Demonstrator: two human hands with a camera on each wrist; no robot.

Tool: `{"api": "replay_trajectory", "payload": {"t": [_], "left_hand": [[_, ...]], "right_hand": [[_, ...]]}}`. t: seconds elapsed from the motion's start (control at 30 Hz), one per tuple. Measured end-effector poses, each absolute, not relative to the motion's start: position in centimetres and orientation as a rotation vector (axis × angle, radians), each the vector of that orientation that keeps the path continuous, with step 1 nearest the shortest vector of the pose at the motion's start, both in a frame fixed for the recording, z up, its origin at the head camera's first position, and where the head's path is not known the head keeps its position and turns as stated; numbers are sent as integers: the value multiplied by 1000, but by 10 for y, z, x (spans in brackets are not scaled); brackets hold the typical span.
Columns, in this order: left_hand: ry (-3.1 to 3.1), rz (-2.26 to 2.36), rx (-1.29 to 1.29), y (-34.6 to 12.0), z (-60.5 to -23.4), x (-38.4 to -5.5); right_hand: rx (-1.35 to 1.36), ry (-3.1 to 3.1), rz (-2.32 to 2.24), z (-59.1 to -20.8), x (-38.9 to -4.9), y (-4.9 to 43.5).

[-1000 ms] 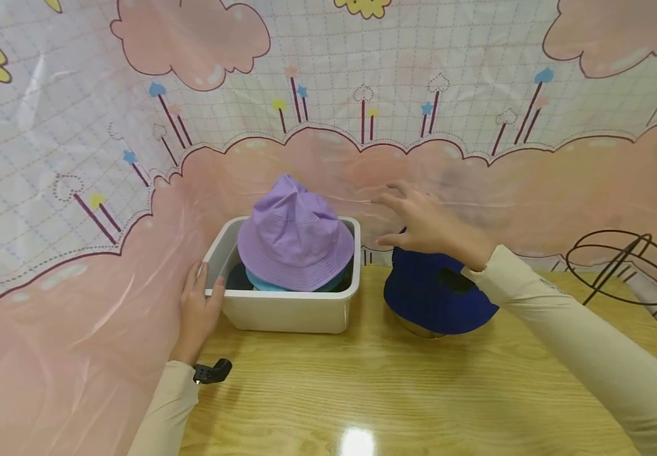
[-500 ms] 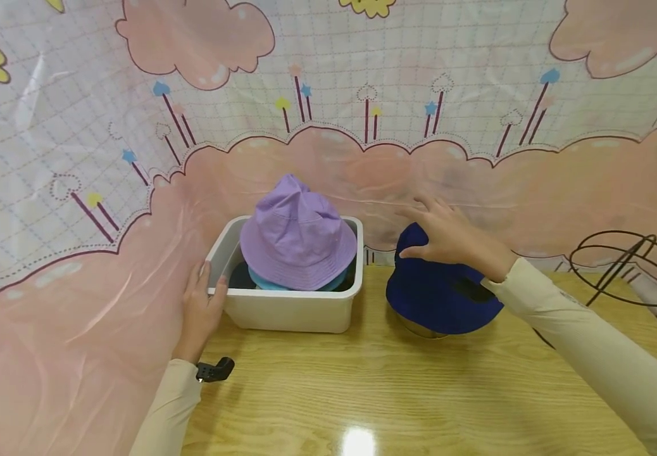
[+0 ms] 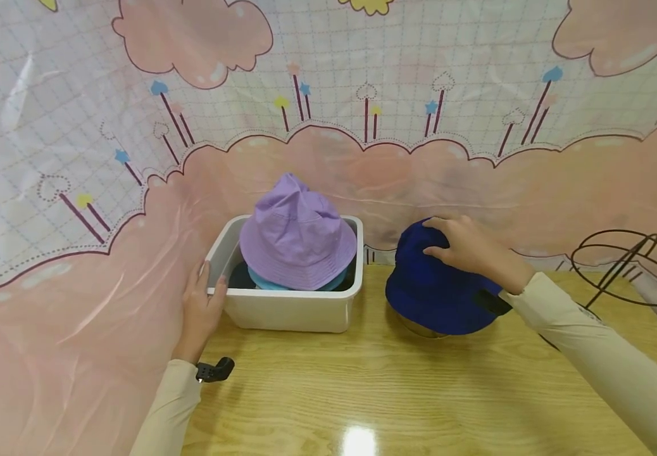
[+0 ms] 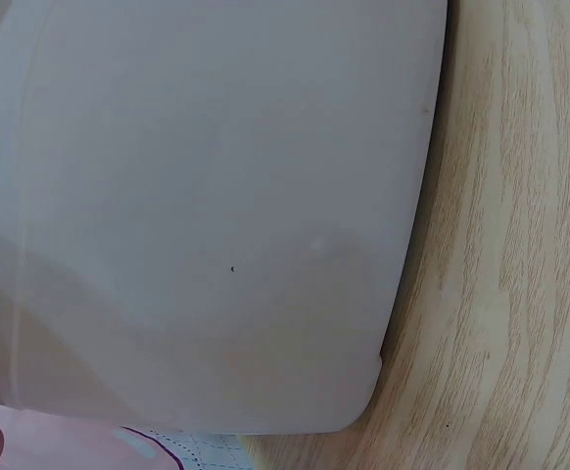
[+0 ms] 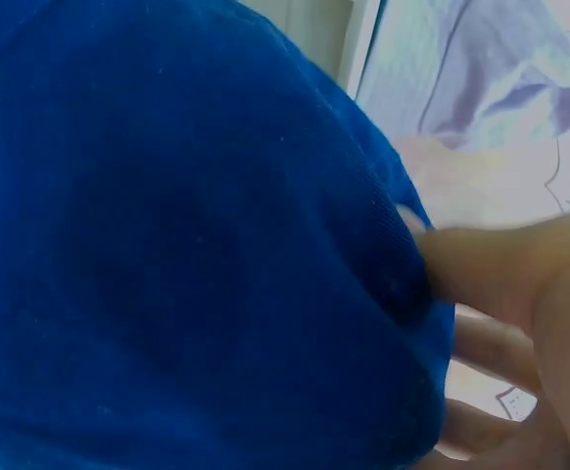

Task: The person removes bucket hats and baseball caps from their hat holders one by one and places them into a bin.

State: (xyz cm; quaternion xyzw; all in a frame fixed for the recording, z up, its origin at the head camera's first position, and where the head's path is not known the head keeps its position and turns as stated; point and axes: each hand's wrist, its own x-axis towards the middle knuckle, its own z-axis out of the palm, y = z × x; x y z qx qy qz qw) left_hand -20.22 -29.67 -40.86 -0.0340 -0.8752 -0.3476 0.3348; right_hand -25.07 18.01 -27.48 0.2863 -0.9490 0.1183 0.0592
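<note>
In the head view my right hand [image 3: 473, 247] is at the crown of a dark blue bucket hat [image 3: 442, 291], on the right side of the table. The right wrist view shows my thumb [image 5: 491, 269] denting the cloth of the blue hat [image 5: 187, 245], with fingers curled round behind it, pinching the crown. My left hand [image 3: 202, 310] rests on the front left corner of a white plastic bin [image 3: 291, 313], fingers fairly straight. Inside the bin lies a lilac bucket hat [image 3: 300, 234] on top of a light blue one [image 3: 328, 285].
A black wire hat stand [image 3: 627, 269] rises at the right, behind my right forearm. Something round and tan [image 3: 422, 330] shows under the blue hat's brim. The wooden table [image 3: 328, 386] meets a wall sheet printed with pink clouds [image 3: 511, 196].
My right hand has moved down and rightward from above the blue hat onto its crown and now pinches the cloth. The left hand has stayed on the bin's corner.
</note>
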Motion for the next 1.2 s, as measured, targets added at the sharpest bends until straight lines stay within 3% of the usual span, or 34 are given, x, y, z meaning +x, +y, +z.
{"api": "replay_trajectory", "payload": {"t": [0.57, 1.2], "left_hand": [[-2303, -928, -56, -296, -408, -201], [-2301, -911, -77, -294, -408, -203]], "right_hand": [[762, -2613, 427, -283, -256, 189], [821, -2794, 615, -253, -252, 194]]}}
